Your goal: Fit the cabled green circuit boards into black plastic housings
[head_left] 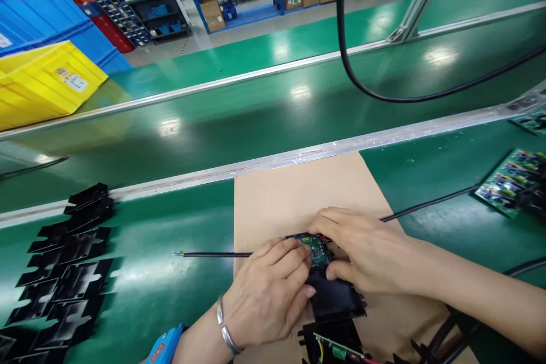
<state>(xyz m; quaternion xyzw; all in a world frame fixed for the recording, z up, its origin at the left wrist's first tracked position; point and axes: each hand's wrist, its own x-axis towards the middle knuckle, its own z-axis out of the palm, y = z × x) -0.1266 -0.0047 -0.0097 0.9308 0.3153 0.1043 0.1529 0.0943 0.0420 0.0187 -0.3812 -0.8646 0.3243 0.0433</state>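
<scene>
Both hands press on a small green circuit board (316, 248) that sits in a black plastic housing (335, 298) on a brown cardboard sheet (294, 196). My left hand (268, 293), a metal bangle on its wrist, curls its fingers over the board's left side. Closed over the board's right side is my right hand (367, 253), thumb against the housing. A thin black cable (213, 254) with bared wire ends runs left from the board. A second housing with a board (336, 347) lies just below.
Rows of black plastic parts (68, 273) lie at the left on the green bench. More green circuit boards (512, 182) lie at the right. A conveyor belt (256, 119) runs behind the cardboard, a yellow bin (42, 82) sits far left, and a black cable (354, 77) hangs overhead.
</scene>
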